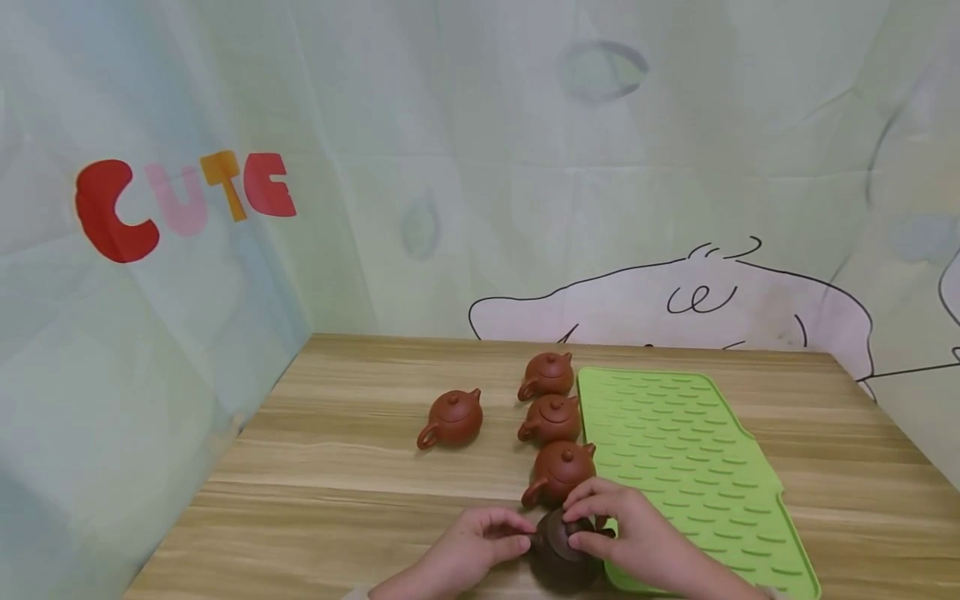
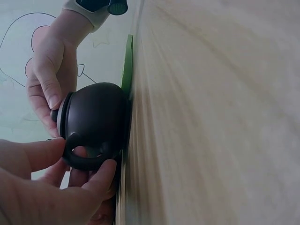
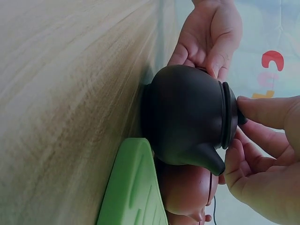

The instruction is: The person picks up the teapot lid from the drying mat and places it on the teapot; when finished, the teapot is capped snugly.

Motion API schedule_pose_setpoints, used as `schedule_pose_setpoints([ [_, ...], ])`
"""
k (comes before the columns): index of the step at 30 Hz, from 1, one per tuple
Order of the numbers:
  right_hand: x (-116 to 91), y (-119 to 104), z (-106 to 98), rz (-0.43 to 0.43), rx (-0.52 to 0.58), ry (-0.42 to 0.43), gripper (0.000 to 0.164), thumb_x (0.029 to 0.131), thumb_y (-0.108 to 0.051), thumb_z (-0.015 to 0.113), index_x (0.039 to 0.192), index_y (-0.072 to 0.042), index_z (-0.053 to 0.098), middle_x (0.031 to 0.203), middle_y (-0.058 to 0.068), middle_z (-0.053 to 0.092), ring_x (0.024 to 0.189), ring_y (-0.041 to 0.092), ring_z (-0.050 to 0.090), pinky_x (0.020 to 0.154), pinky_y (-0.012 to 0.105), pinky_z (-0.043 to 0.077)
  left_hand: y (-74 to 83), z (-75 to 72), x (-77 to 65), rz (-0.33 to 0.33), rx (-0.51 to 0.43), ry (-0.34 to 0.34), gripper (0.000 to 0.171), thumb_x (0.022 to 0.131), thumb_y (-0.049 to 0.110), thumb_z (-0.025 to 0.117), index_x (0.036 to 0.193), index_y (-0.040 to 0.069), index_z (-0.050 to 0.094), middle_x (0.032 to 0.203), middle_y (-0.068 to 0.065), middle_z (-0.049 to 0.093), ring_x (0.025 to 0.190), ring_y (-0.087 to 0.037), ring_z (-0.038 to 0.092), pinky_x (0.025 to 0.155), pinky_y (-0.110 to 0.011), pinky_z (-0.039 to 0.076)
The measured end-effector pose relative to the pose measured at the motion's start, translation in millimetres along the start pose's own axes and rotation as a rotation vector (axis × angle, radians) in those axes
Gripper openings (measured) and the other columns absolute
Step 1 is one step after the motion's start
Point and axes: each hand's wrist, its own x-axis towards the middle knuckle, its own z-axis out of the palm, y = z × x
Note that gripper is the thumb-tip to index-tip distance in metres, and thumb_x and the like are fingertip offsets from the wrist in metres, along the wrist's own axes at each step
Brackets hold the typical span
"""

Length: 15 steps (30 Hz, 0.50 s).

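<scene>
A dark brown teapot (image 1: 564,570) stands upright on the wooden table at the near edge of the head view, its lid (image 3: 228,115) seated on top. My left hand (image 1: 483,546) holds the teapot's handle (image 2: 89,162), thumb and fingertips around the loop. From the other side my right hand (image 1: 626,529) pinches the lid's knob (image 3: 242,117), fingers spread over the top. The spout (image 3: 208,158) points right toward the green mat. Just behind stands a reddish-brown teapot (image 1: 564,468), close to my right fingertips.
Two more reddish-brown teapots (image 1: 553,418) continue the column along the left edge of a green ridged mat (image 1: 675,450). Another reddish-brown teapot (image 1: 455,418) sits apart to the left. A printed cloth (image 1: 420,167) hangs behind the wooden table (image 1: 315,500).
</scene>
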Motion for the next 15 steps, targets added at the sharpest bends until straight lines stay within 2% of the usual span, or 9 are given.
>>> schedule_pose_setpoints([
  [8,1.4,1.0,-0.1,-0.004,-0.016,-0.011,0.012,0.087,-0.021,0.071,0.095,-0.012,0.073,0.102,-0.002,0.063,0.088,0.003,0.055,0.067,0.022,0.047,-1.9,0.2,1.6,0.004,0.017,0.0,0.021,0.09,0.003,0.064,0.106,-0.011,0.065,0.103,-0.009,0.067,0.085,-0.009,0.056,0.071,-0.02,0.047],
  [15,2.7,2.4,1.1,-0.016,-0.029,-0.009,0.011,0.087,-0.02,0.071,0.095,-0.012,0.073,0.102,-0.003,0.063,0.086,0.004,0.055,0.066,0.021,0.047,-0.9,-0.6,1.3,-0.015,0.007,0.0,0.021,0.09,0.002,0.064,0.106,-0.011,0.064,0.101,-0.005,0.067,0.086,-0.009,0.056,0.073,-0.021,0.047],
])
